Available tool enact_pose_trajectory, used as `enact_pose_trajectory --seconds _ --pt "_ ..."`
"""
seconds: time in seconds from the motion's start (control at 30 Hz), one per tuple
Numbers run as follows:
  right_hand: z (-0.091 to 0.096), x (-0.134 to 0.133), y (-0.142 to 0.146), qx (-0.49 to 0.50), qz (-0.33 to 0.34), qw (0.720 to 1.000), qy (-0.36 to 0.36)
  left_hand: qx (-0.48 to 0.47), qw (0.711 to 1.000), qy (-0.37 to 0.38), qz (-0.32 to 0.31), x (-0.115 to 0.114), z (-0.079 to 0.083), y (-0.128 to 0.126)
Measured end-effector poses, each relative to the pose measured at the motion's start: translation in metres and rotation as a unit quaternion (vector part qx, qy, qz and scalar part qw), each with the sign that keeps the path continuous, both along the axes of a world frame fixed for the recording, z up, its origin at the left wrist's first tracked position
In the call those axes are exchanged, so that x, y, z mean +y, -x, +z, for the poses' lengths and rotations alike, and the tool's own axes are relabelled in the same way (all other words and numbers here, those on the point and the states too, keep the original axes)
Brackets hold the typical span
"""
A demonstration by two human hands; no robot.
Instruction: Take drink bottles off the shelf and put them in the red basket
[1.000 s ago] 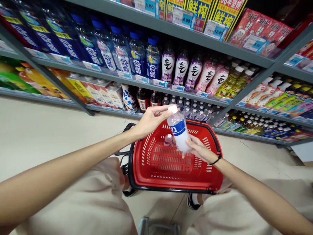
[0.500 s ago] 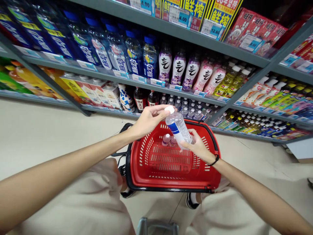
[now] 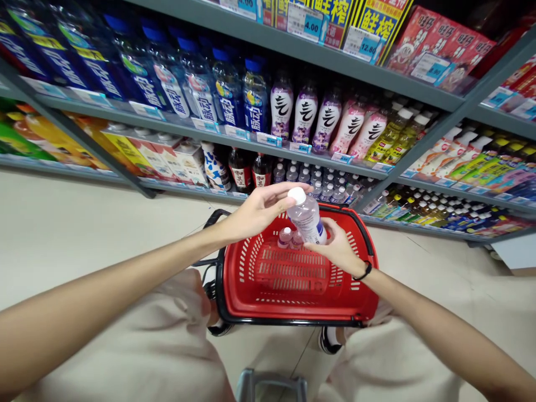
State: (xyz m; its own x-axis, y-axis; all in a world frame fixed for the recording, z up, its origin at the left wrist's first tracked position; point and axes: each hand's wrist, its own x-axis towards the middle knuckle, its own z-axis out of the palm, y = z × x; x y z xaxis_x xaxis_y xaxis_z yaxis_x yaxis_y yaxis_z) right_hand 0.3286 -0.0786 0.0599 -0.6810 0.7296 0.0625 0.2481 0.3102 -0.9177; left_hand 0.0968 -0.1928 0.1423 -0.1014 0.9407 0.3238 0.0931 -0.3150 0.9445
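A clear drink bottle (image 3: 307, 218) with a white cap and a blue-and-white label hangs tilted above a red shopping basket (image 3: 293, 301). My right hand (image 3: 337, 251) grips the bottle's lower body. My left hand (image 3: 255, 212) has its fingers at the bottle's neck, just under the cap. Two small bottles with pale pink caps (image 3: 290, 237) lie at the basket's far end, below the bottle I hold. A black band circles my right wrist.
The basket stands on a pale floor between my knees, its black handle (image 3: 211, 223) folded to the left. Grey shelves (image 3: 268, 139) full of drink bottles and cartons run across the background. A grey metal piece (image 3: 270, 385) shows at the bottom edge.
The bottle has tipped further, its cap end leaning toward me and its base turning away. Both hands have stayed on it and shifted slightly left.
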Motion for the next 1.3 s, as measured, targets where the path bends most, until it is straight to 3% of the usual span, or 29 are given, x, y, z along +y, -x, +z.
enact_pose_trajectory --seconds 0.1,0.3,1.3 --pt "0.0003 0.0020 -0.0030 -0.007 -0.018 0.999 -0.041 0.011 1.000 -0.002 -0.007 -0.0027 0.0023 -0.0033" --pt "0.0002 0.0005 -0.0048 -0.014 -0.015 0.998 -0.054 0.034 0.999 0.009 -0.019 -0.0055 0.0051 -0.0077" --pt "-0.0071 0.0016 -0.0034 -0.010 0.021 1.000 -0.003 0.057 0.998 0.017 -0.015 -0.0051 -0.0021 -0.0052"
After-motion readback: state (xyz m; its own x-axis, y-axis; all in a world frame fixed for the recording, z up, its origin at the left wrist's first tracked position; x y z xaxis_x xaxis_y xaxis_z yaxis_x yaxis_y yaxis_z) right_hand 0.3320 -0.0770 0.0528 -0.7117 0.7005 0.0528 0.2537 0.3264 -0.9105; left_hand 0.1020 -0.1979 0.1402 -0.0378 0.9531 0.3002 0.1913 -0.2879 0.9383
